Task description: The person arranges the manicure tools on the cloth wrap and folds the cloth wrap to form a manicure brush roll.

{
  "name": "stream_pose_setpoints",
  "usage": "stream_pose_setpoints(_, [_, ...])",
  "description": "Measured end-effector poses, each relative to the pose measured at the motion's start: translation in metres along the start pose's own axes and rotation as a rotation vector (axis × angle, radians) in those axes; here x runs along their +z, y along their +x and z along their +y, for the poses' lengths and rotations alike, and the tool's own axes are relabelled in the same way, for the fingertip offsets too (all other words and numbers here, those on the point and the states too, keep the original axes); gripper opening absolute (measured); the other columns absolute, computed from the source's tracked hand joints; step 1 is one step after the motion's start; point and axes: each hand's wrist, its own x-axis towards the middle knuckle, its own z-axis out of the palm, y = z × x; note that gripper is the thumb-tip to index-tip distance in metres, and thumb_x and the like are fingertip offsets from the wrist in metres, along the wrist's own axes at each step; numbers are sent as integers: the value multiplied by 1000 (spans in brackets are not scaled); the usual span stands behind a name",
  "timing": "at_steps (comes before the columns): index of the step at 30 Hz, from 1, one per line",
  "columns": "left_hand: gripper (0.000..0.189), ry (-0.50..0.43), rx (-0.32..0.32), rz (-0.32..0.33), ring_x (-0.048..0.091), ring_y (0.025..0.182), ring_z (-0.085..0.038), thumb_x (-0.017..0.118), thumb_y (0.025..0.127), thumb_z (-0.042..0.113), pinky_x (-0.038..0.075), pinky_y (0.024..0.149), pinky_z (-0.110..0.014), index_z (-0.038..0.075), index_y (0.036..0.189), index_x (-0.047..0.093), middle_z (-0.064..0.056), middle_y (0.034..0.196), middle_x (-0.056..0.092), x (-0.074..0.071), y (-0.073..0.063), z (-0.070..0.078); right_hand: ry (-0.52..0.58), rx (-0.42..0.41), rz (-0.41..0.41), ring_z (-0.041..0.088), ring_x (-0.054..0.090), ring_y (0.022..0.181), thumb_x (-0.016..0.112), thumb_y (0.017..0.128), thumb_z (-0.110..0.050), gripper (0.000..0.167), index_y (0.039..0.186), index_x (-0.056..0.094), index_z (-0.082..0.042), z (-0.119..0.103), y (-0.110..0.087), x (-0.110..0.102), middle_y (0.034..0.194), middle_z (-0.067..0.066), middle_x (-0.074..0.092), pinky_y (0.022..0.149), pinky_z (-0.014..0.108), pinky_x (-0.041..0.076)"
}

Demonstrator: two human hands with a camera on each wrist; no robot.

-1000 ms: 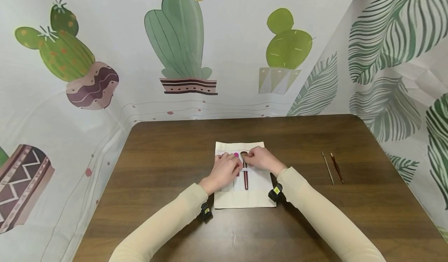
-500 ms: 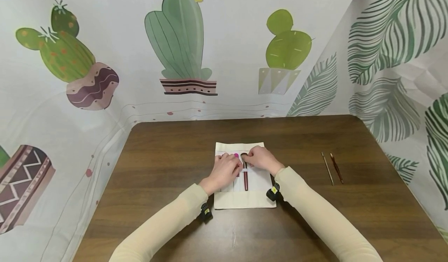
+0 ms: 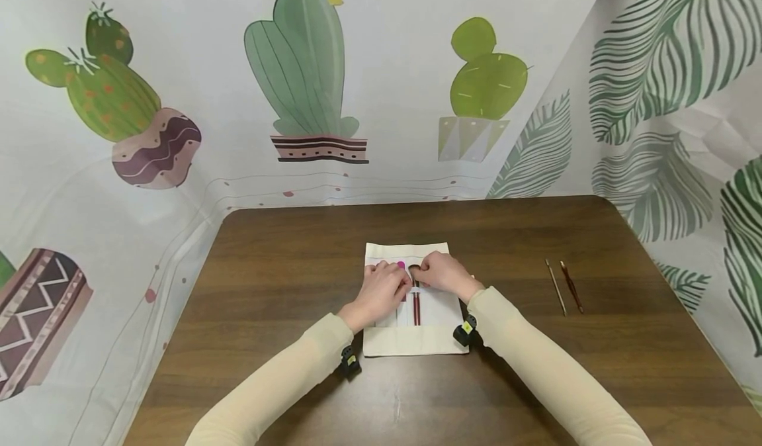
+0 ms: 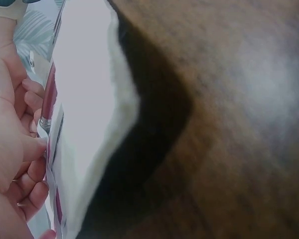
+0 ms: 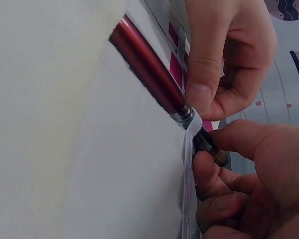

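Red brush (image 5: 149, 67) pinched in right fingers (image 5: 241, 137) — left fingers (image 5: 204, 64) tight on elastic (image 5: 187, 172) — wide tabletop (image 3: 286, 267) beyond edges of pouch (image 3: 417, 342)

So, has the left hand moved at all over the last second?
No, not noticeably: in the head view, the left hand stays on the left side of the cream holder, with no clear shift against the table's far edge.

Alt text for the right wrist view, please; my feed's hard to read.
The right hand pinches near the bristles of a red-handled brush running through a white elastic band over pale cloth. Beside it, the left hand pinches at the band.
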Motion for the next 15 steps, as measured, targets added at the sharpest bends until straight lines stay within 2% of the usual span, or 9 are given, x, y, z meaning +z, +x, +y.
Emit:
stream_pose_setpoints(8, [9, -7, -9, 7, 55, 97, -21, 67, 102, 20, 36, 94, -51, 18, 94, 70, 4, 96, 66, 1, 0, 0, -23, 3, -2, 11, 43, 53, 66, 100, -29, 42, 62, 60, -12, -4, -3, 0, 55, -4, 53, 52, 25, 31])
stream_pose_setpoints(15, [9, 2, -4, 17, 56, 96, -21, 67, 101, 20, 36, 93, -50, 18, 93, 69, 4, 95, 66, 2, 0, 0, -29, 2, -6, 11, 44, 53, 66, 100, -28, 42, 62, 60, -12, -3, -5, 0, 55, -4, 50, 52, 25, 31])
